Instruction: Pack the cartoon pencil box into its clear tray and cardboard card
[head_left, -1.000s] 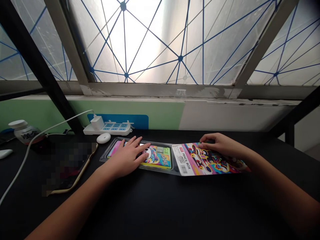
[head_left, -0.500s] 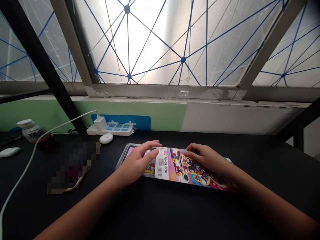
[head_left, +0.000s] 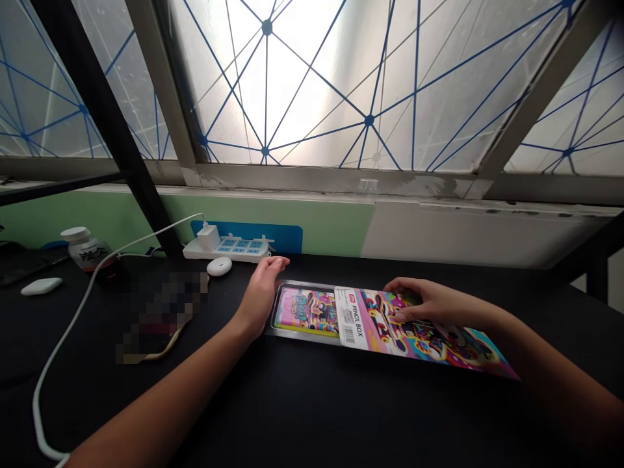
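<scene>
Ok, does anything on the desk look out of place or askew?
The printed pencil box card looks askew: it angles down to the right and lies half off the clear plastic tray, exposing the pink pencil box. The right hand rests on it.

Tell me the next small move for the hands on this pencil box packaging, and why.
Probably slide the printed card to the right with the right hand, which lies on it: the card covers part of the pencil box in its clear plastic tray. The left hand sits beside the tray, close enough to steady it.
</scene>
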`<action>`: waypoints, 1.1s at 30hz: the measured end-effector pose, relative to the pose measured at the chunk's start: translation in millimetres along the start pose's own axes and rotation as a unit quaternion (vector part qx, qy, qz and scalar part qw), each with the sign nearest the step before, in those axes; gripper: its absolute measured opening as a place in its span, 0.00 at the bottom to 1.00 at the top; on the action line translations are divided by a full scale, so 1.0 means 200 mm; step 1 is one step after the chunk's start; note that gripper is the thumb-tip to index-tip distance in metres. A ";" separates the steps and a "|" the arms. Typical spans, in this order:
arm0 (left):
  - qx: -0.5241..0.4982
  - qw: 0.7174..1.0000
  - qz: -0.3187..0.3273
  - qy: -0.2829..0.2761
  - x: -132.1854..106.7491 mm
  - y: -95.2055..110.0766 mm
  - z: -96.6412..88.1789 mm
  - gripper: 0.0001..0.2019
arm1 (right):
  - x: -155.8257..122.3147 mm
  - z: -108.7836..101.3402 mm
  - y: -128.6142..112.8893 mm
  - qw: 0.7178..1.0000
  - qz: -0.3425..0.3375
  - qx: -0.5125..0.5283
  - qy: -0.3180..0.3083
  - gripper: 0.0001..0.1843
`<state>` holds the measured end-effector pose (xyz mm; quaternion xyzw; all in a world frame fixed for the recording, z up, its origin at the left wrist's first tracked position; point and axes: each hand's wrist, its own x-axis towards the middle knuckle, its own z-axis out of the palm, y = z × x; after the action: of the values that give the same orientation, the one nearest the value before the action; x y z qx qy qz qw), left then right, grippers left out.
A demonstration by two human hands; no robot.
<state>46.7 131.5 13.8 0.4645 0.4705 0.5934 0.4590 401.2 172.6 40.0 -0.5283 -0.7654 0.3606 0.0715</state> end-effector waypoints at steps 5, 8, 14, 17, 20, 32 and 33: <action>-0.065 0.998 -0.018 0.003 0.00 0.00 0.01 0.18 | 0.03 0.07 -0.05 0.999 0.006 -0.024 0.028 0.35; -0.087 0.996 -0.024 0.005 0.01 0.00 0.00 0.19 | 0.08 0.13 -0.16 0.994 -0.020 -0.082 0.065 0.36; -0.149 0.988 -0.048 0.001 0.02 0.00 0.00 0.20 | 0.26 0.27 -0.48 0.984 -0.069 -0.161 0.035 0.35; -0.140 0.988 -0.065 0.014 0.03 0.00 -0.01 0.12 | 0.32 0.33 -0.59 0.979 -0.099 -0.173 0.042 0.31; -0.118 0.989 -0.088 0.022 0.03 -0.01 -0.03 0.09 | 0.31 0.36 -0.59 0.972 -0.113 -0.187 0.090 0.30; -0.107 0.985 -0.137 -0.021 0.08 -0.06 -0.06 0.26 | 0.03 0.22 -0.07 0.987 -0.026 -0.085 0.133 0.28; -0.105 0.985 -0.138 -0.021 0.08 -0.06 -0.06 0.26 | 0.03 0.22 -0.07 0.987 -0.029 -0.089 0.133 0.27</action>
<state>33.5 148.0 2.9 0.3563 0.4557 0.5605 0.5926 366.1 153.8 15.4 -0.5535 -0.7928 0.2155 0.1362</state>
